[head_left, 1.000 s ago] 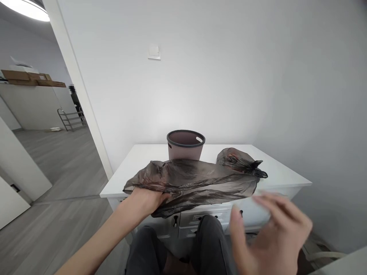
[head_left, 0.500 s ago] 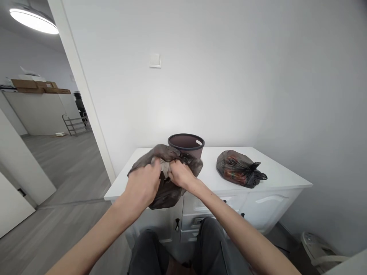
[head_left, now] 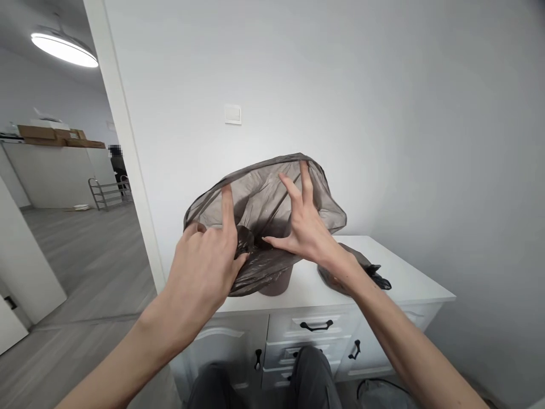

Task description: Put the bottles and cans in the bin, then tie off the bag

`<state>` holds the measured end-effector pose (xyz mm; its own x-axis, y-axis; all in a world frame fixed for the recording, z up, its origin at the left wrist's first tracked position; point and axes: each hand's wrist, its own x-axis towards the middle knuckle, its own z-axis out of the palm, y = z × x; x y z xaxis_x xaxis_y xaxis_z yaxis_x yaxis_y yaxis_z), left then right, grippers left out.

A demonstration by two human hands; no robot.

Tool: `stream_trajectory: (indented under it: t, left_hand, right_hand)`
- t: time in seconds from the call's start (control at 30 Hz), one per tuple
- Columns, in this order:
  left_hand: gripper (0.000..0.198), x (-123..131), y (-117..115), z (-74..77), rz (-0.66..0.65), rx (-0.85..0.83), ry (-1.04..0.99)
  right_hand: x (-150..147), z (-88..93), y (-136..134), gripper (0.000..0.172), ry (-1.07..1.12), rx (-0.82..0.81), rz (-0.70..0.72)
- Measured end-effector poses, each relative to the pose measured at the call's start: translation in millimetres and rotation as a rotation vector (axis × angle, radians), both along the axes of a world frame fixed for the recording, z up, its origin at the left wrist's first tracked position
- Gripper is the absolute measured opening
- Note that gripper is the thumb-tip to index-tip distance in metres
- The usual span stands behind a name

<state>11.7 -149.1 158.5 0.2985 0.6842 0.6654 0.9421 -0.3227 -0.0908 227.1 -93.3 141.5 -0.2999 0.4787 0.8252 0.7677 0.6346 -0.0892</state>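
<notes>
A thin dark trash bag (head_left: 264, 190) is spread wide, its mouth facing me. Inside its left part, my left hand (head_left: 205, 262) has the index finger stretched up against the rim and the thumb held apart. With fingers splayed, my right hand (head_left: 309, 230) pushes up at the far rim, its thumb pointing left. Neither hand is closed on the plastic. Behind and below the bag, only the lower part of a brownish trash bin (head_left: 276, 286) shows on the white cabinet (head_left: 409, 278); the bag covers its top.
A filled, knotted dark plastic bag (head_left: 330, 279) lies on the cabinet top, partly behind my right forearm. The wall with a light switch (head_left: 233, 115) rises behind. Black handles (head_left: 316, 326) stick out from the cabinet front, near my knees. A doorway opens at the left.
The bunched bag has been raised and spread open, now hiding the bin's rim. My fingers went from gripping the plastic to stretched apart inside it. The camera view has tilted up.
</notes>
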Motion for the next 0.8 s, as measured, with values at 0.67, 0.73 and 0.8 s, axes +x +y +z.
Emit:
stream_trajectory:
  t: [0.67,0.73,0.8]
  left_hand:
    - [0.088,28.7,38.6,59.7,-0.37,0.572,-0.153]
    - [0.09,27.3,41.6,62.5,-0.451,0.694,-0.134]
    - [0.091,25.0,42.9,64.1,-0.515,0.763,-0.117]
  right_hand:
    - [32.2,53.1,-15.6,0.085,-0.049,0.512,-0.155]
    - [28.2,45.2,-19.4,0.076,0.027,0.594,-0.072]
    - [21.8,31.4,-24.1,0.067,0.035,0.589,0.043]
